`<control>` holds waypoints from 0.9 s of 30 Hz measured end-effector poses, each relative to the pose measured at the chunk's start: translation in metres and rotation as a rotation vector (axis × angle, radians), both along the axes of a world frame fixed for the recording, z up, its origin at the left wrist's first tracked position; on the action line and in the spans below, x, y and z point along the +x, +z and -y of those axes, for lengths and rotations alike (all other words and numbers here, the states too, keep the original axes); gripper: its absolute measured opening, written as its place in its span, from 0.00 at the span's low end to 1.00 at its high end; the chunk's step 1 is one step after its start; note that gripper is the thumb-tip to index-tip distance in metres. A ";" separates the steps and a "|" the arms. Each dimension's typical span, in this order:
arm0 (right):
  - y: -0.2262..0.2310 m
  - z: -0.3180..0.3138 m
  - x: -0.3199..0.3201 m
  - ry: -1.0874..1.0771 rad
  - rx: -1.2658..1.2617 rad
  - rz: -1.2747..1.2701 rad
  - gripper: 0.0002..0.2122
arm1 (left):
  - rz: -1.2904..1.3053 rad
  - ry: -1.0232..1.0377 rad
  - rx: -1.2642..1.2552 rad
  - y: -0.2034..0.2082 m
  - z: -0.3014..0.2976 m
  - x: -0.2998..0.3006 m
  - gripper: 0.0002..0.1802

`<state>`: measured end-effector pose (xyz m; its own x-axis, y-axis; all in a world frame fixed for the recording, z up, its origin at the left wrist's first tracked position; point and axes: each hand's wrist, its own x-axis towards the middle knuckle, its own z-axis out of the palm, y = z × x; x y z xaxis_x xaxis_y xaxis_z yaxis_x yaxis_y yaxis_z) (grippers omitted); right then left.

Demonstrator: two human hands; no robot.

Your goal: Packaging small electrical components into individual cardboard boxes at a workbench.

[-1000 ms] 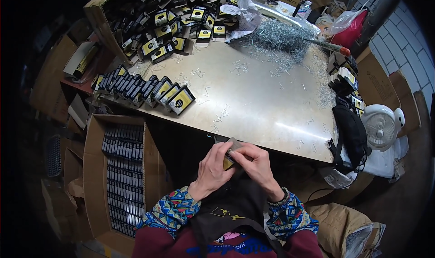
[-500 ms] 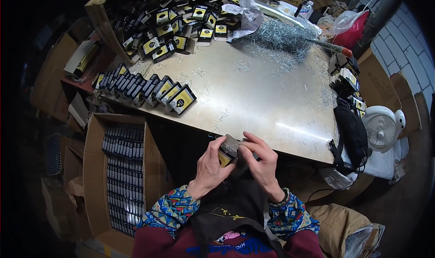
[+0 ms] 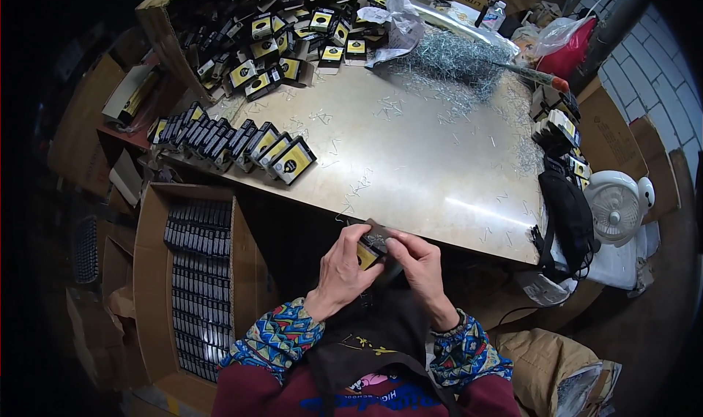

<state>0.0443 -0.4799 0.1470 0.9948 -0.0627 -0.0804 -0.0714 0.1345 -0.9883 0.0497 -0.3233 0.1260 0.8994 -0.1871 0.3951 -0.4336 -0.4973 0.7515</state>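
Observation:
Over the table's near edge, my left hand (image 3: 341,276) is closed round a small black and yellow cardboard box (image 3: 367,255). Its grey inner flap stands up at the far end, and some thin metal nails show at the opening. My right hand (image 3: 420,266) meets the box from the right, thumb and forefinger pinched at the edge of the flap. Whether nails are also in that pinch is too small to tell. A leaning row of similar boxes (image 3: 296,162) lines the table's left edge.
Loose nails lie scattered over the table (image 3: 417,161), with a big heap of nails (image 3: 458,62) at the back. Many small boxes (image 3: 263,47) fill the far left. A carton (image 3: 238,270) of packed boxes stands left below. A white fan (image 3: 615,208) is at right.
My right hand's fingers have come together and drawn in slightly against the box's opening; before, the forefinger was raised and spread. The left hand keeps its hold, the box barely shifted.

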 end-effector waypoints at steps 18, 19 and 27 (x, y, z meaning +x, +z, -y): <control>0.001 -0.004 0.005 0.016 -0.277 0.013 0.08 | -0.210 0.050 0.162 0.009 0.004 -0.005 0.43; 0.000 -0.003 0.005 0.013 -0.236 -0.011 0.08 | -0.203 0.041 0.166 0.009 0.004 -0.005 0.41; 0.006 -0.011 -0.001 0.008 -0.339 0.113 0.08 | -0.184 0.048 0.125 0.005 0.001 -0.005 0.38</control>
